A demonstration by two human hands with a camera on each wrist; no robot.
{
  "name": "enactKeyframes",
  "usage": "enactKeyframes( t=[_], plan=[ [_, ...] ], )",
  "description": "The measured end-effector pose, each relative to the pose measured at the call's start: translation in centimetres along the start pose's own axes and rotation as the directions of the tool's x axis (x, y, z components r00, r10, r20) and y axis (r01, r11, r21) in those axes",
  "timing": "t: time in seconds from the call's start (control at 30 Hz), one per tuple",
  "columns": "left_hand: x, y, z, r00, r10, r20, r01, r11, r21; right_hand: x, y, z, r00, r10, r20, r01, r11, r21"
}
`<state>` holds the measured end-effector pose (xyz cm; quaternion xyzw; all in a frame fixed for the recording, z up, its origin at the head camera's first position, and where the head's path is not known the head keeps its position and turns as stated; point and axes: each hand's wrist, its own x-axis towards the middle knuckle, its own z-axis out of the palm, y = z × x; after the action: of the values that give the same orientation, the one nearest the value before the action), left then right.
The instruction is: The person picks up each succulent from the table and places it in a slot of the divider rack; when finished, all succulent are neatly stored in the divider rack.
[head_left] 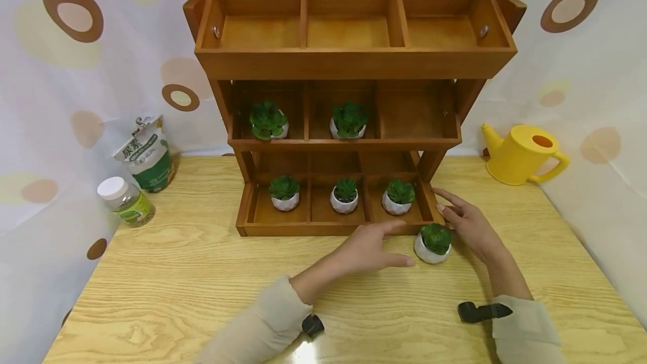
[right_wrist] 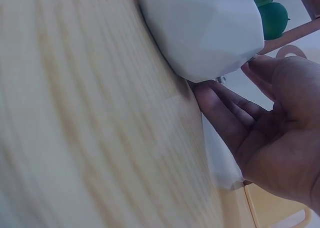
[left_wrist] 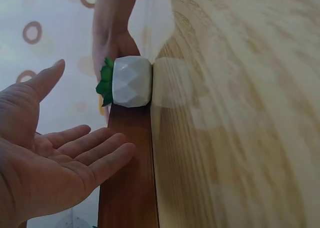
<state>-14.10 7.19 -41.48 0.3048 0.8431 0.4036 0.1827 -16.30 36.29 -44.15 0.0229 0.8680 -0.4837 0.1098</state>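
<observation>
A potted succulent [head_left: 433, 244] in a white faceted pot stands on the table just in front of the right front corner of the wooden shelf [head_left: 354, 63]. To its left my left hand [head_left: 371, 249] is held with thumb and fingers spread, gripping nothing; its palm and extended fingers show in the left wrist view. My right hand [head_left: 470, 226] is at the right end of the bottom tier, fingers reaching along the side and thumb by the corner. In the right wrist view the white pot [right_wrist: 205, 30] partly hides those fingertips, so their exact contact is unclear.
Potted succulents stand in all three bottom compartments and in the left and middle ones of the second tier. A yellow watering can [head_left: 523, 156] is at the right; a white-lidded jar [head_left: 126, 202] and a green-and-white bag [head_left: 149, 156] are at the left.
</observation>
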Motion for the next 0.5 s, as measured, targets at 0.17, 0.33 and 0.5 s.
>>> enactKeyframes(
  t=[0.17,0.33,0.5],
  plan=[
    [0.9,0.1,0.8,1.0,0.006,0.016,-0.006,1.0,0.03,-0.1,-0.1,-0.1,1.0,0.013,0.01,-0.013,1.0,0.007],
    [2.0,0.7,1.3,1.0,0.003,0.024,-0.005,0.998,0.068,-0.1,-0.1,-0.1,1.0,0.009,0.013,-0.009,1.0,0.001],
    [2.9,1.2,1.6,0.999,0.002,0.036,-0.005,0.997,0.08,-0.1,-0.3,0.0,1.0,0.004,0.02,-0.005,1.0,0.012]
  ],
)
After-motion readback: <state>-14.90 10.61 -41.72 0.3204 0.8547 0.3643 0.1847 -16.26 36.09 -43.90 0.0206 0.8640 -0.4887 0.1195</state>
